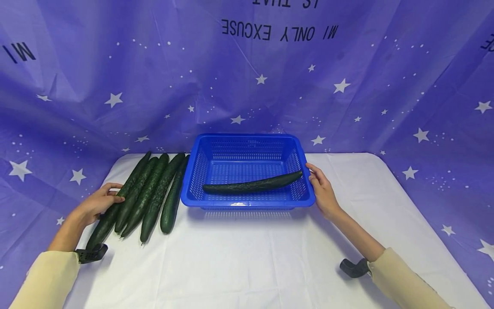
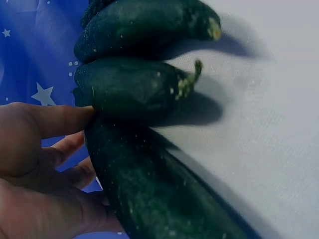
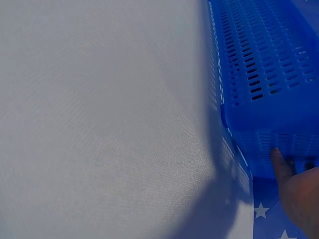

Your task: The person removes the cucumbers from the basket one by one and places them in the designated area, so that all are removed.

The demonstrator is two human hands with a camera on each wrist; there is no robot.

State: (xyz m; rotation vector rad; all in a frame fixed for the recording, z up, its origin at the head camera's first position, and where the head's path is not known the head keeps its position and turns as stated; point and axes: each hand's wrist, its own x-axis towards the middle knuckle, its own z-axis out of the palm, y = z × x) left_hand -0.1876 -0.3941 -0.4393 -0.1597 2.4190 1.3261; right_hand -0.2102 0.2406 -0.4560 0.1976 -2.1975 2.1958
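On the left of the table, several dark green cucumbers (image 1: 148,201) lie side by side, roughly parallel. My left hand (image 1: 102,201) grips the outermost cucumber (image 1: 101,234) around its middle. In the left wrist view, the thumb lies along the near side of that cucumber (image 2: 154,189), with the other fingers beyond it. A blue perforated plastic basket (image 1: 247,203) stands at the middle back, one long cucumber (image 1: 252,186) lying across its inside. My right hand (image 1: 324,193) holds the basket's right rim; in the right wrist view, its thumb (image 3: 281,167) presses the outer wall.
White cloth (image 1: 247,262) covers the table. A purple curtain (image 1: 247,86) with stars and printed letters hangs behind and along both sides. The nearest cucumber on the left lies close against the basket's left side. Black wrist devices (image 1: 91,253) sit at both sleeves.
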